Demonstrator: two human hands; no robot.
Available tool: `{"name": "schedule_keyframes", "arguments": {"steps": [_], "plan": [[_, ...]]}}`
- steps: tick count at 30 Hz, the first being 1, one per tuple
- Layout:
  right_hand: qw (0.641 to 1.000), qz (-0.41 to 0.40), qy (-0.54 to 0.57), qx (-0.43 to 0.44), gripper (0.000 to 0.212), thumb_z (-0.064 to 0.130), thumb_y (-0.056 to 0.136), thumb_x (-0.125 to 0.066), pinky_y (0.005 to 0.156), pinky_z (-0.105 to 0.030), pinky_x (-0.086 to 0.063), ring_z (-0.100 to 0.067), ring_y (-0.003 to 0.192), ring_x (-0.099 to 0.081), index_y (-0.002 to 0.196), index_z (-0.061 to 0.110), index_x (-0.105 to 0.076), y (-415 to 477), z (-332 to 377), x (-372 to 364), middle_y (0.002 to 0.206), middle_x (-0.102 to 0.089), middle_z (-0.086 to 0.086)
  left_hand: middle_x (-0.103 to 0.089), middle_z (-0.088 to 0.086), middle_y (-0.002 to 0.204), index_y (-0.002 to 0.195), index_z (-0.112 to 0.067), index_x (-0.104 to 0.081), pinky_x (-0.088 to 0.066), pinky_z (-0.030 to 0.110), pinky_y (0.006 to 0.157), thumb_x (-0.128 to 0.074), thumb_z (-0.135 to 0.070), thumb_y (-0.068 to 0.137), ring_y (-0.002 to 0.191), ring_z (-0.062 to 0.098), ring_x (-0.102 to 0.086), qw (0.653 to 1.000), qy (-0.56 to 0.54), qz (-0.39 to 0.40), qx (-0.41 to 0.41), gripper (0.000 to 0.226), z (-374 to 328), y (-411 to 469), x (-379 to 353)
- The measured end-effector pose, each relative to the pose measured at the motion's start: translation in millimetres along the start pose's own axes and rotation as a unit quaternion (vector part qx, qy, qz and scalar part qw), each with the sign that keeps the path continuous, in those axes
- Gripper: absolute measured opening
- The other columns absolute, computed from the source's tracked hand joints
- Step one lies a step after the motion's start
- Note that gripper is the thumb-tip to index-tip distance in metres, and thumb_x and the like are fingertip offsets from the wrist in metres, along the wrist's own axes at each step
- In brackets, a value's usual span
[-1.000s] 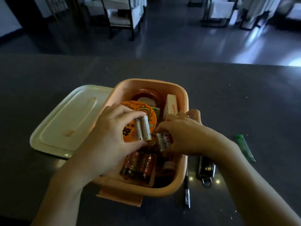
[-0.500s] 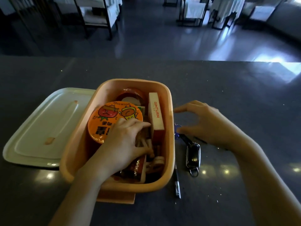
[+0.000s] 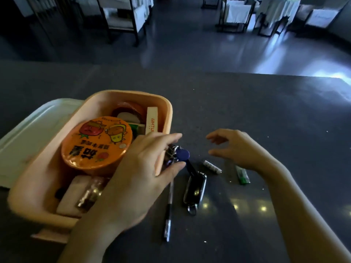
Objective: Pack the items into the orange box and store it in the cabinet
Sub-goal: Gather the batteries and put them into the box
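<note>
both hands are seen low over a dark table (image 3: 247,111). the left hand (image 3: 144,168) is reached across the near right corner of the orange box (image 3: 168,111), and a key ring (image 3: 173,150) is pinched between its forefinger and thumb, just outside the box wall. a blue tag (image 3: 183,154) is hung on that ring, and a dark strap is run from it down to a black key fob (image 3: 194,188), which is laid on the table. the right hand (image 3: 239,149) is held wide and loose above the table, fingers gently bent, with nothing gripped.

a small white battery (image 3: 212,167) is laid between the two hands, just beside the fob's strap, and a green stick (image 3: 242,174) is seen under the right wrist. a pen (image 3: 169,211) is laid along the box's right side, near the fob.

the orange box is set on the table at the left, uncovered. it is filled with a round tub (image 3: 96,141) with a cartoon top, a tape roll (image 3: 129,111) behind it, a white carton (image 3: 152,120) stood against the right wall, and a battery pack (image 3: 89,194) at the near end. a pale lid (image 3: 38,126) is laid flat to the box's left, partly tucked behind it.

chairs (image 3: 237,10) draped in white are seen far back on the glossy floor.
</note>
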State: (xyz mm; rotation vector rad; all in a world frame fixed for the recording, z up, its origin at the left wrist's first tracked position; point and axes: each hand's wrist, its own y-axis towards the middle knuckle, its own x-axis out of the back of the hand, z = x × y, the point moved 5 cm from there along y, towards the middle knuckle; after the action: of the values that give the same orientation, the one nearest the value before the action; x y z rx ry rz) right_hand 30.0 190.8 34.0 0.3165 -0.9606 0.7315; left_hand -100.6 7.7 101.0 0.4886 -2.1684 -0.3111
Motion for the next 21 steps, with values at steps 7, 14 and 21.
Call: {"name": "schedule_keyframes", "arguments": {"steps": [7,14,21], "plan": [[0.985,0.153,-0.026,0.070,0.044,0.040,0.074,-0.072,0.097,-0.042,-0.041,-0.009,0.102,-0.057,0.116,0.033,-0.058,2.7,-42.9,-15.3,0.114,-0.060,0.007,-0.055,-0.016,0.111,0.122,-0.025,-0.054,-0.036,0.008,0.092,-0.062,-0.037,0.077,0.107,-0.006,-0.048,0.997,0.003,-0.025,0.076,0.047,-22.1,-1.4,-64.3],[0.970,0.195,-0.022,0.144,0.046,0.044,0.080,-0.065,0.099,-0.043,-0.039,-0.015,0.111,-0.050,0.122,0.030,-0.052,4.9,-34.8,-38.0,0.122,-0.052,0.003,-0.046,-0.012,0.129,0.129,-0.027,-0.045,-0.029,0.005,0.093,-0.061,-0.044,0.076,0.120,0.001,-0.041,0.970,0.063,0.019,0.235,0.058,8.2,-53.7,-113.5],[0.961,0.220,-0.038,0.163,0.054,0.037,0.079,-0.068,0.097,-0.030,-0.039,-0.015,0.112,-0.050,0.129,0.028,-0.048,16.6,-33.4,-45.9,0.125,-0.051,0.001,-0.040,-0.013,0.135,0.138,-0.033,-0.030,-0.033,0.014,0.095,-0.045,-0.068,0.072,0.119,-0.003,-0.037,0.948,0.002,0.077,0.310,0.076,13.5,-66.0,-146.9]]}}
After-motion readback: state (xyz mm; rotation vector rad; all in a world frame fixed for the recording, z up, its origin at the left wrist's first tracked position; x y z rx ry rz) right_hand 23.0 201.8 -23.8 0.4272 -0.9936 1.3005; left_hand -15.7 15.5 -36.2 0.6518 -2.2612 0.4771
